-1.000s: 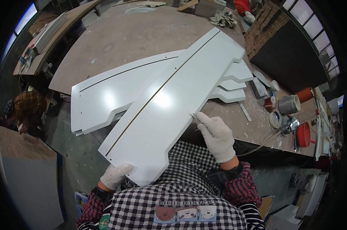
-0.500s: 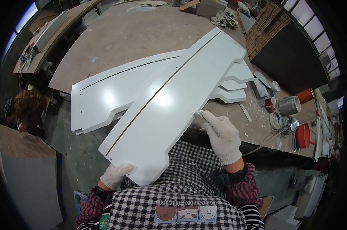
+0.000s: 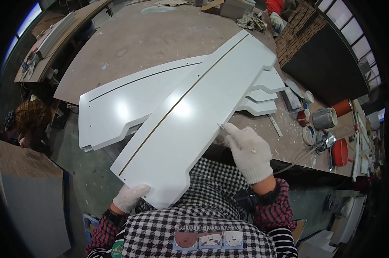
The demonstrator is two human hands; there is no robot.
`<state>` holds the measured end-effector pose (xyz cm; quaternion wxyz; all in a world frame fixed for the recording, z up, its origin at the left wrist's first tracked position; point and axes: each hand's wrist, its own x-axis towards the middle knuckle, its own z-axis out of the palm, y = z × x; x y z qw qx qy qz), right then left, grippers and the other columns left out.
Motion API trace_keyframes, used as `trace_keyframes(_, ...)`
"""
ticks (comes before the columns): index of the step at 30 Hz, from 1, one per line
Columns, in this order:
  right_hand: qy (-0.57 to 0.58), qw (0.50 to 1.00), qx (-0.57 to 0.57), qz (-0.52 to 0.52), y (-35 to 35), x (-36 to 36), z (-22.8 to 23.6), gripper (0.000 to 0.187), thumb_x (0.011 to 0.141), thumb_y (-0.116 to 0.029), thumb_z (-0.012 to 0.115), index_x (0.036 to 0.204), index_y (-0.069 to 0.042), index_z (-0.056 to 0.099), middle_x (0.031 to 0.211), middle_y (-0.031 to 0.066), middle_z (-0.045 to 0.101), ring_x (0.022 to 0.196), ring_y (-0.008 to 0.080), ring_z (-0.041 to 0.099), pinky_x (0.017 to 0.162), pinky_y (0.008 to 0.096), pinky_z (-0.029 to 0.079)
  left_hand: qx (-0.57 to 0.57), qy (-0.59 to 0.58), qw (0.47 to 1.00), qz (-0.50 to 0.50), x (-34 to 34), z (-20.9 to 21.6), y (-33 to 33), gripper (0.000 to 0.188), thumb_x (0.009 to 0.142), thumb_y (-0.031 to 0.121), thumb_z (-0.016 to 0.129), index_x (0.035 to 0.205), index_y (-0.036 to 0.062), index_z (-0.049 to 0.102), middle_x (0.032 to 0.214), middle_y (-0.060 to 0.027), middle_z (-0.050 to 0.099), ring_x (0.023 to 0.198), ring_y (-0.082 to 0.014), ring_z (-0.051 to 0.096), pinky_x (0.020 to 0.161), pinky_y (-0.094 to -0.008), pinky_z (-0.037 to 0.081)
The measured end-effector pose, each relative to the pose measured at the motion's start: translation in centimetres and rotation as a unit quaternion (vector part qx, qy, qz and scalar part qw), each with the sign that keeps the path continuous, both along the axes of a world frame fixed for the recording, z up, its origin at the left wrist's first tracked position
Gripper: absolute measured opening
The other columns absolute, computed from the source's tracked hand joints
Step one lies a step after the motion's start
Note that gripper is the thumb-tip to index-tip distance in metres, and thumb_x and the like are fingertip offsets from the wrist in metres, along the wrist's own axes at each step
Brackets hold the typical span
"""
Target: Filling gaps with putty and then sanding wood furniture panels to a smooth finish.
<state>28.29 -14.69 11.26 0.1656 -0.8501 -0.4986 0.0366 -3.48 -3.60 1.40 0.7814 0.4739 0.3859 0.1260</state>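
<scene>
Right, surroundings first: big brown bench (image 3: 151, 38), dusty. White panel (image 3: 194, 116) lies slantwise across it, one end hanging off the near edge toward the person, the other end reaching toward the far right part of the bench. It sits on top of more white panels (image 3: 117, 107), which stick out to its left and show stepped ends on its right. A thin dark groove runs along the top panel's length.

Right of the panels, toward the bench's right edge: paint cans (image 3: 323, 118), small round lids, an orange-red tub (image 3: 343, 107), a red bowl (image 3: 340, 152), a flat metal strip (image 3: 275, 125). Dark board (image 3: 327, 64) leans at the far right corner. Rags (image 3: 252, 20) at the far edge. Another person (image 3: 29, 120) crouches low beyond the left edge, well apart from the panel.

Left hand (image 3: 130, 198), white glove, grips the panel's near overhanging end at its lower left corner, fingers under, thumb side on top. Right hand (image 3: 248, 150), white glove, is closed on a small thin tool, too small to tell what, its tip touching the panel's right long edge about halfway along. Nothing lies between the hands and the panel.
</scene>
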Motion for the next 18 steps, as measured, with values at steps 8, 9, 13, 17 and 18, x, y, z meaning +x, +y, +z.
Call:
trace_keyframes(8, 0.0, 1.0, -0.007, 0.016, -0.5, -1.2, -0.1, 0.028, 0.086, -0.02, 0.061, 0.114, -0.021, 0.061, 0.077, 0.0094, 0.058, 0.07, 0.028, 0.06, 0.06, 0.0378, 0.049, -0.007, -0.003, 1.0, -0.008, 0.0, 0.1, -0.1, 0.028, 0.086, 0.011, 0.062, 0.111, -0.0023, 0.059, 0.104, -0.0095, 0.064, 0.092, -0.0177, 0.062, 0.084, -0.0313, 0.05)
trace_keyframes(9, -0.001, 1.0, -0.007, 0.016, -0.6, -1.3, -0.1, 0.028, 0.086, -0.02, 0.061, 0.114, -0.021, 0.061, 0.077, 0.0094, 0.058, 0.07, 0.028, 0.06, 0.06, 0.0378, 0.049, -0.016, -0.015, 1.0, 0.003, 0.0, 0.1, -0.1, 0.028, 0.087, 0.01, 0.062, 0.111, -0.0022, 0.059, 0.104, -0.0094, 0.064, 0.092, -0.0177, 0.062, 0.083, -0.0312, 0.05)
trace_keyframes(13, 0.006, 0.999, -0.031, 0.023, -0.9, -1.9, 0.4, 0.027, 0.086, -0.019, 0.06, 0.113, -0.022, 0.06, 0.077, 0.0092, 0.059, 0.07, 0.0281, 0.061, 0.06, 0.038, 0.049, -0.05, -0.006, 0.999, -0.013, -0.3, -0.5, 0.2, 0.042, 0.083, 0.015, 0.066, 0.121, -0.0005, 0.054, 0.111, -0.0089, 0.061, 0.099, -0.0176, 0.059, 0.088, -0.0319, 0.047)
trace_keyframes(17, 0.019, 0.998, -0.035, 0.04, -1.2, -2.1, 0.5, 0.027, 0.085, -0.019, 0.061, 0.112, -0.022, 0.061, 0.077, 0.0088, 0.059, 0.07, 0.0271, 0.061, 0.06, 0.0369, 0.049, -0.032, 0.014, 0.999, -0.033, -0.3, -0.6, 0.3, 0.043, 0.083, 0.017, 0.067, 0.12, -0.0003, 0.054, 0.11, -0.0087, 0.061, 0.098, -0.0179, 0.059, 0.087, -0.0322, 0.047)
trace_keyframes(18, 0.018, 0.998, -0.035, 0.039, -1.2, -2.1, 0.5, 0.027, 0.085, -0.019, 0.061, 0.112, -0.022, 0.061, 0.077, 0.0088, 0.059, 0.07, 0.0271, 0.061, 0.06, 0.0369, 0.049, -0.03, 0.002, 0.999, -0.029, -0.3, -0.6, 0.3, 0.043, 0.083, 0.018, 0.067, 0.12, -0.0002, 0.055, 0.109, -0.0086, 0.062, 0.097, -0.0179, 0.059, 0.086, -0.0322, 0.047)
